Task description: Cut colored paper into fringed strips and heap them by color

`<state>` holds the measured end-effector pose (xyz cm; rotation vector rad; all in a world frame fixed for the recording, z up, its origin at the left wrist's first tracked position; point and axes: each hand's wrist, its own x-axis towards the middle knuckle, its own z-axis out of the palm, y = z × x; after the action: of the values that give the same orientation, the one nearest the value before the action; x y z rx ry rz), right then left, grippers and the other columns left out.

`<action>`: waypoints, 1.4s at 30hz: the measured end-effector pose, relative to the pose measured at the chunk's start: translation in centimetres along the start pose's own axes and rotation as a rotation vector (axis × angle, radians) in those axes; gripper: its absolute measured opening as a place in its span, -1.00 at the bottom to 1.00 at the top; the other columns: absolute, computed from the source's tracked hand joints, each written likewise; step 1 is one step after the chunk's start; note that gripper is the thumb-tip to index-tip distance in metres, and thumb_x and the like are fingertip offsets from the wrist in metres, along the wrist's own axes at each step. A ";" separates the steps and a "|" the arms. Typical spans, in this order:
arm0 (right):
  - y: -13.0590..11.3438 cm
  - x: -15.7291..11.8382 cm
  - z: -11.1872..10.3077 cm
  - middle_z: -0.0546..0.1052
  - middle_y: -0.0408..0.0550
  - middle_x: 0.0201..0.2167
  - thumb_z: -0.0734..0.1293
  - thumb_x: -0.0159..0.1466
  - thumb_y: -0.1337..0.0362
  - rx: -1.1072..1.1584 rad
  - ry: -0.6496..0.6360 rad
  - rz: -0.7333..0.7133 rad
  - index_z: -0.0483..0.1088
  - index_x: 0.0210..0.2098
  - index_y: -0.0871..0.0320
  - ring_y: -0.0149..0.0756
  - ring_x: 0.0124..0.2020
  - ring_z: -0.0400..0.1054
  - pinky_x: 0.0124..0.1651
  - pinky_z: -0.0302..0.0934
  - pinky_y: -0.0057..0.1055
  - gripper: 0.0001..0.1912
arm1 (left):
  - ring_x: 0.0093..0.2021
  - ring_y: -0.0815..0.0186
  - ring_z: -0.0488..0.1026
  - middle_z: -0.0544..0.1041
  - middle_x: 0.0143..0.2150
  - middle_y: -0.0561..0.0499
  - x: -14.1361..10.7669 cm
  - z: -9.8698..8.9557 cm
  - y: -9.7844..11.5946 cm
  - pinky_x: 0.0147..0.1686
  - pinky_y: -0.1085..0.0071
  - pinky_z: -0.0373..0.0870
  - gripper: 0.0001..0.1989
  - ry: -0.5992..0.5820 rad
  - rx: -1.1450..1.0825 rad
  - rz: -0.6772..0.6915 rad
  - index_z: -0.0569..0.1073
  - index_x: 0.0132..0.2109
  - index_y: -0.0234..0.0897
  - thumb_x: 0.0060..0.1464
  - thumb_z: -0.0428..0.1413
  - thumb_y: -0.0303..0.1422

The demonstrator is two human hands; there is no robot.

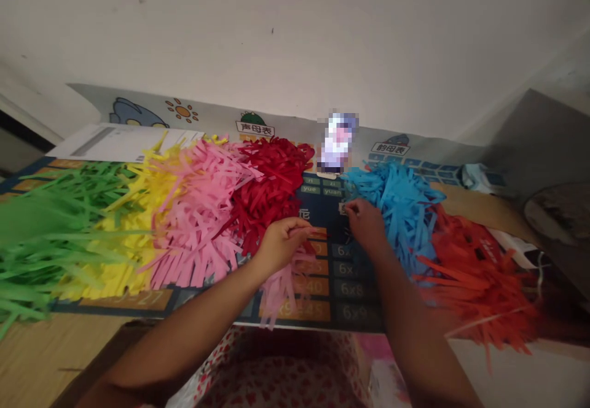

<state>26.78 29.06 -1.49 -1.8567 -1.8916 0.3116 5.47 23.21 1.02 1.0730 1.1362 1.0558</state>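
Note:
My left hand [283,242] is closed in a pinch in the middle of the table. A small bunch of pink paper fringe [281,291] hangs from it toward the front edge. My right hand [366,220] is also pinched closed, beside a heap of blue paper fringe [401,202]; whatever its fingertips hold is too small to make out. Just behind my left hand lies a heap of red fringe [271,180], with a larger pink heap [203,211] to its left.
Yellow fringe [133,230] and green fringe [55,230] spread over the left side. Orange-red fringe [483,285] overhangs the right front edge. A lit phone [340,141] leans against the wall. White papers [120,142] lie at the back left. A printed mat [357,288] covers the table.

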 end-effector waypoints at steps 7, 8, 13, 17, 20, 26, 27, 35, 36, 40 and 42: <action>-4.1 -3.7 0.5 0.59 -0.08 -0.39 0.42 0.09 0.09 0.941 -0.188 0.084 0.53 -0.30 0.13 -0.24 -0.34 0.49 -0.21 0.35 -0.31 -0.74 | -0.60 0.50 0.30 0.50 -0.52 0.07 0.6 -0.3 -0.7 -0.60 0.57 0.20 -0.69 -0.028 -0.137 -0.048 0.55 -0.35 -0.35 -0.16 0.30 -0.18; -4.4 -4.0 0.6 0.59 -0.08 -0.40 0.44 0.08 0.10 0.984 -0.210 0.116 0.53 -0.33 0.13 -0.24 -0.36 0.49 -0.22 0.36 -0.32 -0.74 | -0.59 0.50 0.30 0.52 -0.50 0.06 0.7 -0.4 -0.8 -0.59 0.57 0.20 -0.68 -0.027 -0.150 -0.041 0.55 -0.35 -0.36 -0.16 0.31 -0.17; -4.8 -4.5 1.2 0.55 -0.12 -0.49 0.47 0.07 0.11 1.120 -0.271 0.174 0.49 -0.34 0.15 -0.33 -0.44 0.45 -0.29 0.34 -0.40 -0.74 | -0.46 0.39 0.46 0.59 -0.42 -0.03 0.7 -0.2 -0.7 -0.47 0.53 0.33 -0.71 -0.080 -0.213 -0.017 0.56 -0.34 -0.36 -0.10 0.29 -0.19; -4.6 -4.7 1.6 0.51 -0.18 -0.49 0.46 0.11 0.17 1.216 -0.286 0.160 0.45 -0.33 0.13 -0.41 -0.48 0.38 -0.35 0.29 -0.47 -0.80 | -0.42 0.36 0.49 0.60 -0.39 -0.03 0.5 -0.1 -0.7 -0.43 0.51 0.37 -0.73 -0.079 -0.236 -0.001 0.55 -0.35 -0.34 -0.10 0.29 -0.20; -4.9 -4.8 1.7 0.49 -0.21 -0.50 0.43 0.13 0.17 1.181 -0.264 0.132 0.43 -0.35 0.11 -0.42 -0.50 0.35 -0.40 0.25 -0.49 -0.83 | -0.40 0.35 0.50 0.59 -0.39 -0.02 0.6 -0.1 -0.8 -0.40 0.49 0.39 -0.72 -0.069 -0.240 0.001 0.55 -0.36 -0.34 -0.12 0.30 -0.18; -5.2 -5.0 1.6 0.49 -0.14 -0.42 0.36 0.22 0.16 0.701 -0.065 -0.120 0.45 -0.35 0.11 -0.34 -0.41 0.36 -0.35 0.24 -0.43 -0.85 | -0.52 0.44 0.42 0.56 -0.45 0.03 0.9 -0.3 -1.4 -0.50 0.54 0.31 -0.61 -0.051 -0.269 -0.126 0.56 -0.34 -0.35 -0.26 0.37 -0.14; -5.2 -4.9 1.6 0.49 -0.12 -0.39 0.35 0.24 0.18 0.640 -0.024 -0.181 0.46 -0.33 0.10 -0.33 -0.38 0.37 -0.32 0.24 -0.42 -0.87 | -0.52 0.45 0.41 0.56 -0.46 0.03 1.0 -0.4 -1.5 -0.50 0.54 0.31 -0.60 -0.051 -0.275 -0.143 0.57 -0.34 -0.36 -0.28 0.38 -0.13; -4.6 -4.5 1.3 0.52 -0.09 -0.31 0.31 0.28 0.30 0.507 0.030 -0.380 0.52 -0.23 0.06 -0.30 -0.27 0.40 -0.19 0.29 -0.38 -0.86 | -0.42 0.41 0.49 0.63 -0.35 -0.05 1.2 -0.8 -1.6 -0.39 0.52 0.36 -0.64 -0.083 -0.350 -0.196 0.59 -0.33 -0.36 -0.24 0.39 -0.19; -4.6 -4.5 1.3 0.53 -0.09 -0.31 0.32 0.27 0.29 0.521 0.027 -0.360 0.53 -0.23 0.06 -0.30 -0.27 0.41 -0.19 0.29 -0.38 -0.87 | -0.42 0.41 0.50 0.63 -0.35 -0.05 1.1 -0.8 -1.6 -0.38 0.52 0.36 -0.65 -0.088 -0.352 -0.199 0.59 -0.32 -0.36 -0.24 0.39 -0.20; -4.5 -4.4 1.2 0.53 -0.11 -0.34 0.36 0.24 0.24 0.586 0.000 -0.293 0.54 -0.28 0.06 -0.31 -0.29 0.42 -0.21 0.30 -0.39 -0.90 | -0.41 0.39 0.50 0.63 -0.35 -0.05 1.0 -0.8 -1.3 -0.40 0.53 0.36 -0.65 -0.096 -0.356 -0.209 0.59 -0.33 -0.37 -0.23 0.39 -0.20; -4.5 -4.4 1.1 0.53 -0.12 -0.35 0.37 0.23 0.22 0.610 -0.009 -0.273 0.55 -0.30 0.05 -0.32 -0.30 0.41 -0.23 0.30 -0.40 -0.90 | -0.42 0.37 0.50 0.62 -0.36 -0.05 1.0 -0.8 -1.2 -0.44 0.52 0.36 -0.65 -0.097 -0.374 -0.221 0.58 -0.33 -0.36 -0.25 0.40 -0.20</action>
<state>22.17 24.63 -1.06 -1.1844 -1.7633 0.7091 4.85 24.03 -0.40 0.6787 0.9106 0.9809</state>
